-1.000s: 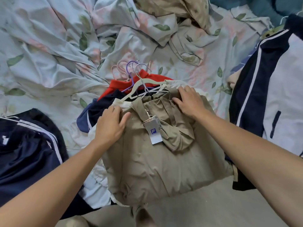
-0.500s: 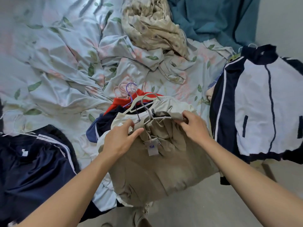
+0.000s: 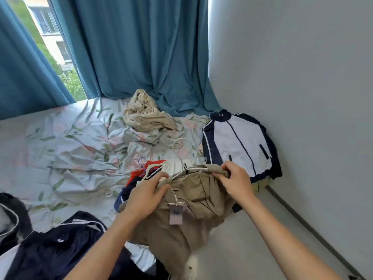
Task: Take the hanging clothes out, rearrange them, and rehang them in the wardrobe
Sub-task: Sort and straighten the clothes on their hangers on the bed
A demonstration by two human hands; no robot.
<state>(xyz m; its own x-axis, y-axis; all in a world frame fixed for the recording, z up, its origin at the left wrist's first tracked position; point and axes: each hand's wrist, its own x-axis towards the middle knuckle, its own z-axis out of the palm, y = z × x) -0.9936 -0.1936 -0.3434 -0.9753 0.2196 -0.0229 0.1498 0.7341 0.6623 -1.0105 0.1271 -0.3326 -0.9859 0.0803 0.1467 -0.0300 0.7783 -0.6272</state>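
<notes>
- Head view: the left hand is gripping the khaki garment at lower centre, fingers curled.
- The right hand is pinching its top edge.

From my remote feed: teal curtains hang across the far side, parted at left on a window bright with daylight, a pale building and green foliage beyond; a plain grey wall fills the right, a dark skirting running along its foot; the bed wears a rumpled leaf-print sheet; pale floor lies beside it.
</notes>
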